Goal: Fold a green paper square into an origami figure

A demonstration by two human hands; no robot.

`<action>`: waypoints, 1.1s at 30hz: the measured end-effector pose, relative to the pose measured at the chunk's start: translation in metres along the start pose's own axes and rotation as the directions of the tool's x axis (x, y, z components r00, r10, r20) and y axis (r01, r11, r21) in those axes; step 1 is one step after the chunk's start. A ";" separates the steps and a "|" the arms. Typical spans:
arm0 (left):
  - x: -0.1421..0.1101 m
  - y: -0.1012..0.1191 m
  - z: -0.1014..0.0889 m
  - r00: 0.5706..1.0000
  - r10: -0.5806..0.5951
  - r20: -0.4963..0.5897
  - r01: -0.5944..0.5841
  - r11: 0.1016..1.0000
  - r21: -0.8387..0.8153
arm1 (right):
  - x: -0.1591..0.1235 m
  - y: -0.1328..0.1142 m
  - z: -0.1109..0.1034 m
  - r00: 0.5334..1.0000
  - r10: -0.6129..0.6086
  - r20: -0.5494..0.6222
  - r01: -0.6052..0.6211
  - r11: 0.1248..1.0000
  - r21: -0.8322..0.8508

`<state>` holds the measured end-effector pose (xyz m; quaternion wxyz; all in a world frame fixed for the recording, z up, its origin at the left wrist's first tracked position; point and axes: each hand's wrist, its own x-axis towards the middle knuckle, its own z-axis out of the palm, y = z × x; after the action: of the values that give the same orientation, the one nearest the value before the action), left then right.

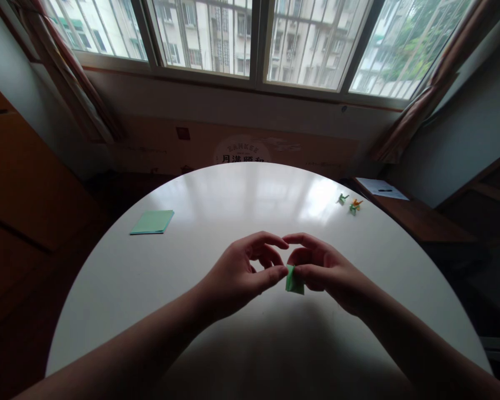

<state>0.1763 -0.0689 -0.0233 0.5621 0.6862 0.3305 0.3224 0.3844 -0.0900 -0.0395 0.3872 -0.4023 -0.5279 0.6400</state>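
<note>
Both my hands meet over the middle of a round white table [158, 278]. Between them is a small folded piece of green paper [294, 282]. My left hand [241, 272] pinches its left edge with thumb and fingers curled. On the right side, my right hand [325, 269] grips the same paper, fingers bent over it. The paper hangs just above the tabletop.
A stack of green paper sheets [152, 221] lies at the table's left. Two small folded paper figures, one green [342, 198] and one green-and-orange [355, 206], stand at the far right edge. A side surface with a white sheet and pen [381, 189] is beyond; windows behind.
</note>
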 end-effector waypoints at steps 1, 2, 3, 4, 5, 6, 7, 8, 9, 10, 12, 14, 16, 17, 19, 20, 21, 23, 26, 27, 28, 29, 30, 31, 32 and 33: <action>0.000 0.000 0.000 1.000 -0.014 0.018 0.014 1.000 -0.020 | 0.000 0.000 0.001 1.000 -0.003 -0.008 0.003 1.000 0.001; 0.000 -0.001 0.001 0.999 -0.027 0.032 0.028 0.999 -0.039 | 0.000 0.000 0.002 1.000 -0.007 -0.016 0.007 1.000 0.001; 0.001 -0.001 0.001 0.999 -0.037 0.040 0.039 0.998 -0.053 | 0.000 0.000 0.003 1.000 -0.012 -0.023 0.012 1.000 0.002; 0.001 -0.002 0.001 0.998 -0.044 0.044 0.047 0.997 -0.062 | 0.000 0.001 0.004 0.999 -0.018 -0.026 0.018 1.000 0.004; 0.001 -0.002 0.001 0.998 -0.046 0.045 0.049 0.997 -0.063 | -0.001 0.001 0.004 0.999 -0.024 -0.029 0.025 1.000 0.008; 0.001 -0.003 0.001 0.998 -0.045 0.045 0.047 0.997 -0.054 | 0.000 0.002 0.005 0.999 -0.028 -0.033 0.029 0.999 0.014; 0.002 -0.003 0.001 0.998 -0.041 0.044 0.043 0.998 -0.041 | 0.000 0.002 0.005 0.999 -0.029 -0.041 0.030 0.999 0.022; 0.002 -0.003 0.002 0.999 -0.035 0.041 0.036 0.999 -0.023 | 0.000 0.003 0.006 0.998 -0.024 -0.054 0.025 0.999 0.032; 0.002 -0.003 0.002 0.999 -0.026 0.036 0.026 1.000 -0.001 | 0.000 0.004 0.006 0.998 -0.015 -0.069 0.018 0.999 0.043; 0.002 -0.003 0.002 0.999 -0.018 0.032 0.017 1.000 0.024 | 0.000 0.005 0.007 0.996 -0.003 -0.084 0.008 0.998 0.058; 0.002 -0.001 0.002 1.000 -0.002 0.030 0.000 0.998 0.069 | 0.001 0.006 0.007 0.994 0.019 -0.104 -0.008 0.995 0.099; 0.002 0.000 0.001 1.000 0.009 0.027 -0.012 0.995 0.097 | 0.002 0.008 0.008 0.994 0.034 -0.105 -0.019 0.989 0.146; 0.002 0.000 0.001 1.000 0.010 0.006 -0.010 0.994 0.106 | 0.003 0.008 0.009 0.993 0.050 -0.108 -0.028 0.981 0.194; 0.003 -0.001 0.000 1.000 0.008 -0.012 -0.007 0.994 0.105 | 0.003 0.009 0.009 0.992 0.056 -0.111 -0.031 0.976 0.216; 0.004 -0.003 -0.001 0.999 0.002 -0.047 0.003 0.995 0.098 | 0.003 0.008 0.009 0.991 0.062 -0.118 -0.031 0.968 0.251; 0.005 -0.004 -0.002 0.998 0.000 -0.062 0.006 0.996 0.091 | 0.003 0.008 0.009 0.991 0.062 -0.121 -0.029 0.965 0.259; 0.006 -0.005 -0.002 0.997 -0.004 -0.074 0.011 0.996 0.084 | 0.003 0.008 0.009 0.990 0.062 -0.125 -0.028 0.966 0.257; 0.007 -0.007 -0.003 0.996 -0.022 -0.082 0.027 0.997 0.066 | 0.003 0.007 0.008 0.988 0.063 -0.140 -0.031 0.974 0.224; 0.008 -0.008 -0.005 0.996 -0.061 -0.072 0.065 0.997 0.053 | 0.002 0.007 0.006 0.985 0.059 -0.163 -0.036 0.989 0.143; 0.008 -0.007 -0.006 0.995 -0.080 -0.059 0.083 0.995 0.054 | 0.002 0.007 0.006 0.985 0.055 -0.163 -0.035 0.992 0.123; 0.009 -0.007 -0.006 0.994 -0.102 -0.042 0.104 0.993 0.055 | 0.002 0.007 0.006 0.986 0.050 -0.159 -0.033 0.994 0.109; 0.009 -0.006 -0.007 0.991 -0.131 -0.024 0.132 0.990 0.051 | 0.002 0.007 0.006 0.987 0.044 -0.152 -0.029 0.995 0.097; 0.010 -0.006 -0.008 0.987 -0.163 -0.003 0.163 0.986 0.041 | 0.001 0.007 0.005 0.989 0.037 -0.145 -0.024 0.996 0.086; 0.010 -0.006 -0.009 0.981 -0.194 0.016 0.193 0.981 0.026 | 0.001 0.008 0.005 0.990 0.029 -0.137 -0.019 0.997 0.073; 0.011 -0.006 -0.009 0.975 -0.219 0.031 0.219 0.976 0.012 | 0.001 0.008 0.005 0.991 0.021 -0.132 -0.014 0.998 0.055; 0.011 -0.006 -0.010 0.970 -0.239 0.043 0.239 0.971 0.003 | 0.001 0.008 0.005 0.992 0.015 -0.125 -0.011 0.999 0.036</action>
<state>0.1741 -0.0533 -0.0272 0.6048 0.6475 0.3980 0.2378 0.3788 -0.0924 -0.0472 0.4224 -0.4382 -0.4887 0.6251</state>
